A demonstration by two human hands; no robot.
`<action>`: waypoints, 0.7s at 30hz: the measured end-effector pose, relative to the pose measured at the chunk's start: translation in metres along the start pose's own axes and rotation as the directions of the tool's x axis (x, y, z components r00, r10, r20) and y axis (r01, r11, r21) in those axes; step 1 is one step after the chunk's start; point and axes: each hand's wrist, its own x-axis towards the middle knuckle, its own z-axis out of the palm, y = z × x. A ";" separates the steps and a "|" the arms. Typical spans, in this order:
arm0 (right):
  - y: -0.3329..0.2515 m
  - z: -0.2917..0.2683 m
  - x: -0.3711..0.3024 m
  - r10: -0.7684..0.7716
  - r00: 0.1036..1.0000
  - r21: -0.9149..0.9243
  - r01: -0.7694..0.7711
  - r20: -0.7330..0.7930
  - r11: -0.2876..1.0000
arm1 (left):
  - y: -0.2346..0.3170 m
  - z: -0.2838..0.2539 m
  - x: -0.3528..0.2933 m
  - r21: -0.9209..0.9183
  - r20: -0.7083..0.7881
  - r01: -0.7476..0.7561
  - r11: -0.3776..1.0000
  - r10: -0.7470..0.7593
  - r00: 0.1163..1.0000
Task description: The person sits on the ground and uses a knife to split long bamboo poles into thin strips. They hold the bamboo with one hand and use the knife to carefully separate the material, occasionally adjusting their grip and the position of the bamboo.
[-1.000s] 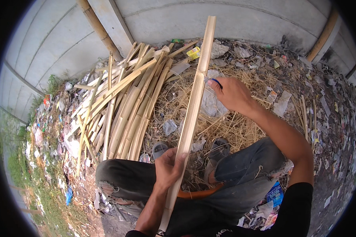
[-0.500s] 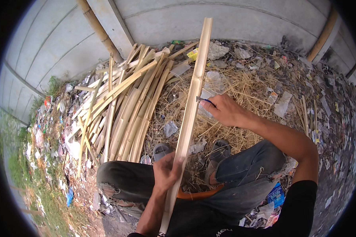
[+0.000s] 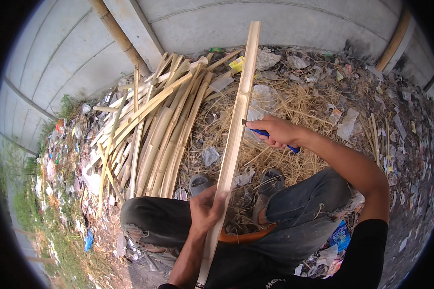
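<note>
A long split bamboo strip (image 3: 236, 125), pale and hollowed on its inner face, slants up from my lap toward the wall. My left hand (image 3: 207, 208) is wrapped round its lower part, thumb on the near edge. In my right hand (image 3: 277, 130) is a blue utility knife (image 3: 261, 132), its short blade at the strip's right edge around mid-length. The knife's tail end sticks out below my fingers.
Left of the strip lies a heap of split bamboo pieces (image 3: 154, 139). Dry shavings (image 3: 299, 111) and litter cover the ground ahead. A grey panel wall (image 3: 294, 24) with bamboo poles (image 3: 120, 36) stands behind. An orange curved object (image 3: 248, 235) lies between my legs.
My right hand has turned, so more of the blue knife handle shows, and the hand sits slightly right of before. My left hand keeps its grip on the strip.
</note>
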 end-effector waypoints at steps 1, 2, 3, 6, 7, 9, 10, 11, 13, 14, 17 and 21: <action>0.001 -0.003 0.000 -0.037 0.999 -0.030 0.036 -0.035 0.999 | 0.000 0.001 0.000 -0.006 0.004 0.011 1.000 -0.011 1.000; 0.003 -0.005 0.000 -0.076 0.995 -0.061 0.072 -0.068 0.996 | 0.001 0.001 0.000 -0.012 0.009 0.023 1.000 -0.023 1.000; 0.003 -0.006 0.001 -0.115 0.988 -0.095 0.106 -0.101 0.990 | 0.002 0.002 0.001 -0.019 0.013 0.033 0.999 -0.033 0.999; 0.002 -0.004 -0.001 -0.501 0.793 -0.677 0.157 -0.347 0.719 | 0.005 0.005 0.001 -0.021 0.014 0.023 1.000 -0.023 1.000; 0.000 0.000 -0.005 -0.511 0.796 -0.700 0.161 -0.324 0.696 | 0.006 0.005 0.001 -0.009 0.016 0.028 1.000 -0.028 0.999; -0.006 0.016 -0.017 -0.527 0.803 -0.743 0.168 -0.278 0.648 | 0.008 0.006 0.001 0.014 0.019 0.040 0.999 -0.040 0.999; -0.008 0.023 -0.020 -0.487 0.826 -0.718 0.153 -0.284 0.679 | 0.009 0.007 0.001 0.008 0.016 0.022 1.000 -0.022 1.000; -0.009 0.026 -0.020 -0.490 0.830 -0.721 0.165 -0.267 0.672 | 0.010 0.008 0.002 0.003 0.013 0.004 1.000 -0.004 1.000; -0.010 0.029 -0.019 -0.497 0.835 -0.724 0.191 -0.235 0.663 | 0.012 0.008 0.002 -0.003 0.008 -0.014 1.000 0.014 1.000; -0.007 0.027 -0.016 -0.481 0.843 -0.681 0.207 -0.240 0.702 | 0.012 0.009 0.001 -0.007 0.007 -0.015 1.000 0.015 1.000; 0.013 0.017 0.009 -0.439 0.866 -0.572 0.240 -0.239 0.784 | 0.011 0.007 0.001 0.004 0.004 -0.015 1.000 0.015 1.000; 0.004 0.005 0.010 -0.108 0.994 -0.319 0.096 -0.021 0.943 | 0.007 0.004 0.001 0.016 0.011 -0.002 1.000 0.001 1.000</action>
